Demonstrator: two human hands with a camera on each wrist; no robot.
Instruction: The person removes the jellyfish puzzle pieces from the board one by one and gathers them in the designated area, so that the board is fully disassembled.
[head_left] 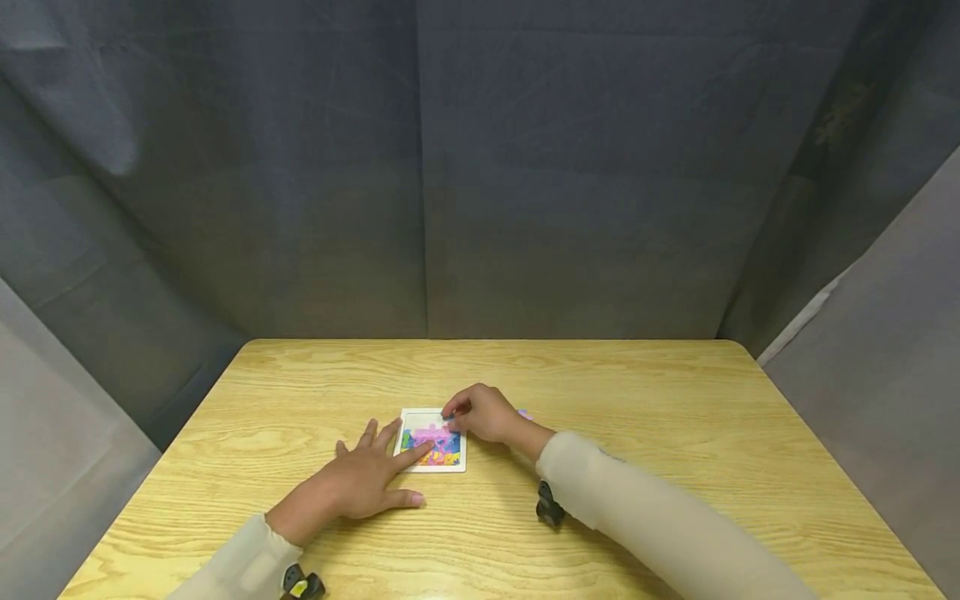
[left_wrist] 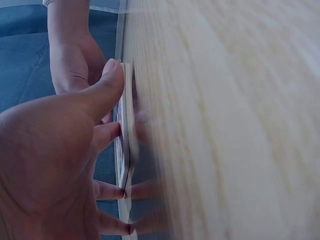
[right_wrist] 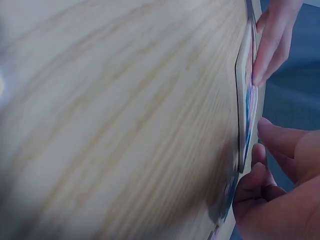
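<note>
A small jigsaw puzzle in a white frame (head_left: 433, 469) lies flat on the table, its lower part showing a pink, blue and yellow picture and its upper part pale. My left hand (head_left: 365, 481) is spread flat, its index finger resting on the picture and other fingers by the left edge of the frame. At the upper right of the puzzle, my right hand (head_left: 486, 414) pinches a small dark-blue puzzle piece (head_left: 447, 416) between thumb and fingers. That piece is mostly hidden by the fingers. The right wrist view shows the frame (right_wrist: 241, 110) edge-on beside both hands.
A purple puzzle piece (head_left: 525, 414) peeks out behind my right wrist on the wooden table (head_left: 637, 400). Dark grey cloth (head_left: 570, 183) hangs behind the table's far edge, and lighter panels (head_left: 885, 367) stand at the sides.
</note>
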